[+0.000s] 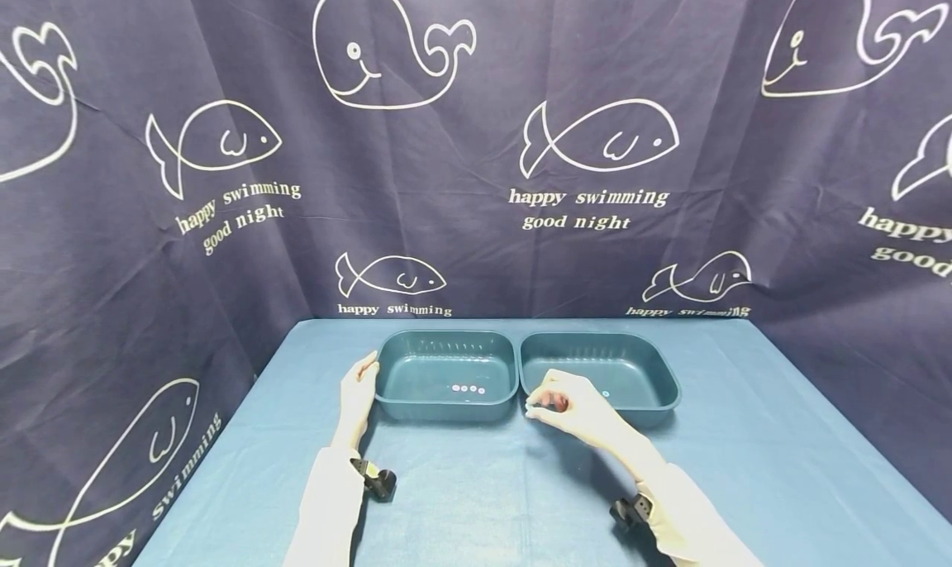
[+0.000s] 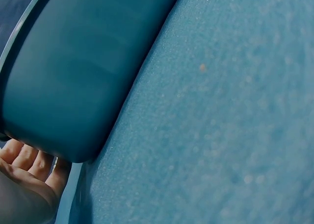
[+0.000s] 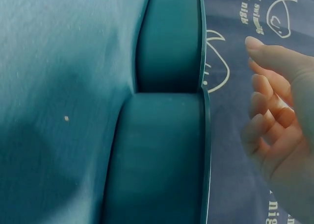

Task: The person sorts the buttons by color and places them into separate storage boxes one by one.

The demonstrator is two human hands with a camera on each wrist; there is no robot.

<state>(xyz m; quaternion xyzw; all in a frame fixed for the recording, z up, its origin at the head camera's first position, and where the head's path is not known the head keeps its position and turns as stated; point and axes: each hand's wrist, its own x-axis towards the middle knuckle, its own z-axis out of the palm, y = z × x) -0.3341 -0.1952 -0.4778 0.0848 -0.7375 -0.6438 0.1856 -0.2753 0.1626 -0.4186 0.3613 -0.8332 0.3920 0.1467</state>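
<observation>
My left hand (image 1: 359, 393) rests against the outer left end of the left teal tray (image 1: 446, 412). In the left wrist view its fingers (image 2: 41, 165) reach behind that tray's end, their tips hidden. Several small pinkish-white pieces (image 1: 468, 389) lie in a row on the left tray's floor. My right hand (image 1: 576, 410) hovers over the front left corner of the right teal tray (image 1: 654, 412), fingers loosely curled, thumb and index tips slightly apart. No thing shows between them. One small pale piece (image 1: 606, 394) lies in the right tray, just beyond this hand.
Both trays stand side by side toward the back of a table with a blue cloth (image 1: 461, 501). Behind and beside the table hangs a dark curtain (image 1: 476, 261) with whale and fish drawings. A black wrist camera (image 1: 378, 480) is strapped to the left sleeve.
</observation>
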